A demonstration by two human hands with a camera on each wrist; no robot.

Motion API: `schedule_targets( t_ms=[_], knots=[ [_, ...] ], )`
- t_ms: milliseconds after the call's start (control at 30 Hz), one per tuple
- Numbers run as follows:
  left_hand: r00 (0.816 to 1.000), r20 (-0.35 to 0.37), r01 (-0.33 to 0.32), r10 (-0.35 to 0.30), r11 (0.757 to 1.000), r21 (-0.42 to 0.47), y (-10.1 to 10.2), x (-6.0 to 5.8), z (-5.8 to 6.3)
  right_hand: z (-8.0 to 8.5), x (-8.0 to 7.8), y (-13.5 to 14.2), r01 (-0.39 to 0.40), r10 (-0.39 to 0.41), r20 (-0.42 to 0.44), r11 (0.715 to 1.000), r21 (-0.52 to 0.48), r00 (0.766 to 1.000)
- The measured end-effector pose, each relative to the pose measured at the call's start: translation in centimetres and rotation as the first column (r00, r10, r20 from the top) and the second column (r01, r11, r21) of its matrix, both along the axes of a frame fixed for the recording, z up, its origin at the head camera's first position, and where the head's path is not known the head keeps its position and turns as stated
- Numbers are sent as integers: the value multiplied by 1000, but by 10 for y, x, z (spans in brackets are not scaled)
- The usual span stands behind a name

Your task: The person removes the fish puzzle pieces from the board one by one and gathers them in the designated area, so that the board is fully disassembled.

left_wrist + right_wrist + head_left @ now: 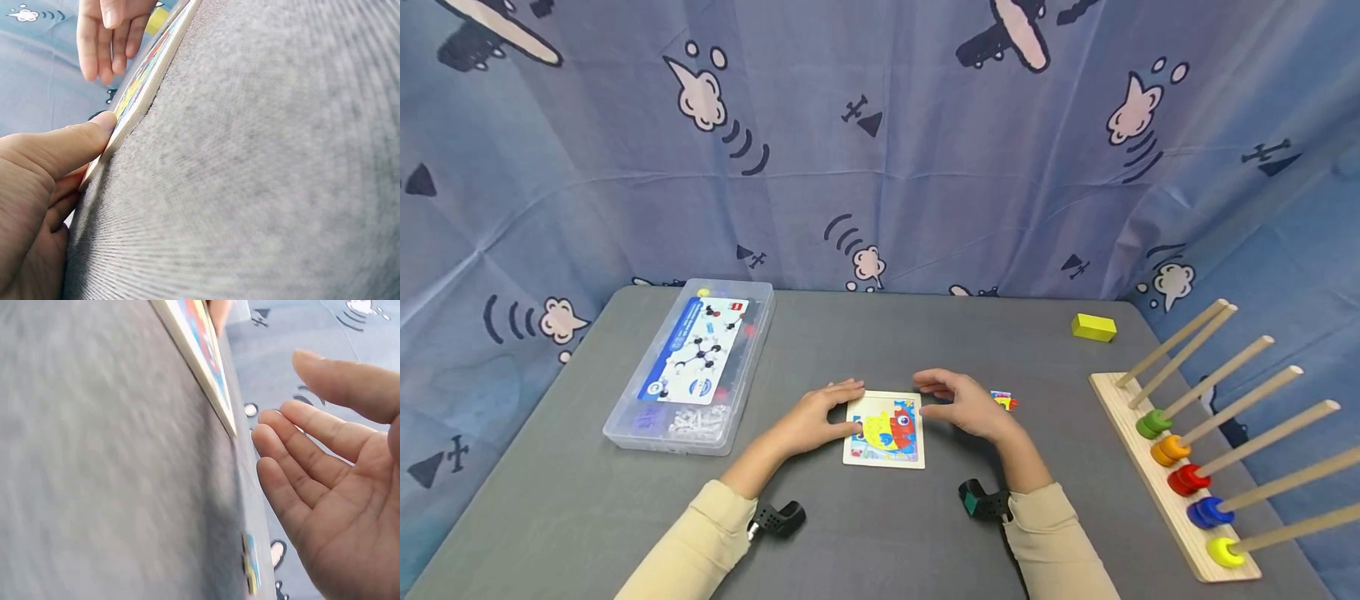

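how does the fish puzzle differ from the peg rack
The fish puzzle is a flat, nearly square board; the peg rack is long and narrow with tall pegs. The puzzle shows a fish picture; the rack carries coloured rings. The left hand touches the puzzle; no hand touches the rack. Both rest on the grey table.

In the head view, your left hand (816,417) covers a bit of the puzzle (887,429); both your wrist views crop the puzzle at the top. The picture on the loose piece (1003,401) is too small for you to make out, and the right wrist view blurs it and the table (94,456). You cannot read the fine print on the box (748,358). The head view cuts off two pegs (1311,476) at its right edge and your sleeves (692,546) at the bottom.
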State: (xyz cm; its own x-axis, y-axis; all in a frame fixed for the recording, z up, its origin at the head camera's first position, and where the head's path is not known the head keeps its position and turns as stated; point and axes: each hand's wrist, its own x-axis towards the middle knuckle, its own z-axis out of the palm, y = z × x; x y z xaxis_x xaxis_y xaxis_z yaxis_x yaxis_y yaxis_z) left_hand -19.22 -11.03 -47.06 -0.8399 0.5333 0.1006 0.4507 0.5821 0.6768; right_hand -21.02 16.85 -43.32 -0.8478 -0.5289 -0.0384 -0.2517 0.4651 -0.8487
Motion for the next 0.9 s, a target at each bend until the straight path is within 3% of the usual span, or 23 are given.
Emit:
schedule_targets(
  t_ms=[267,533,900],
  knots=[
    [1000,1,1,-1,1000,12,0,-1,-1,1,0,-21,-73,72,18,994,76,997],
    [1000,-2,5,-5,1000,11,-1,-2,-2,2,1,-28,-129,156,-82,955,267,984],
    [1000,-19,15,-14,1000,11,0,-1,0,2,4,-32,-95,146,-111,923,373,983]
  ],
)
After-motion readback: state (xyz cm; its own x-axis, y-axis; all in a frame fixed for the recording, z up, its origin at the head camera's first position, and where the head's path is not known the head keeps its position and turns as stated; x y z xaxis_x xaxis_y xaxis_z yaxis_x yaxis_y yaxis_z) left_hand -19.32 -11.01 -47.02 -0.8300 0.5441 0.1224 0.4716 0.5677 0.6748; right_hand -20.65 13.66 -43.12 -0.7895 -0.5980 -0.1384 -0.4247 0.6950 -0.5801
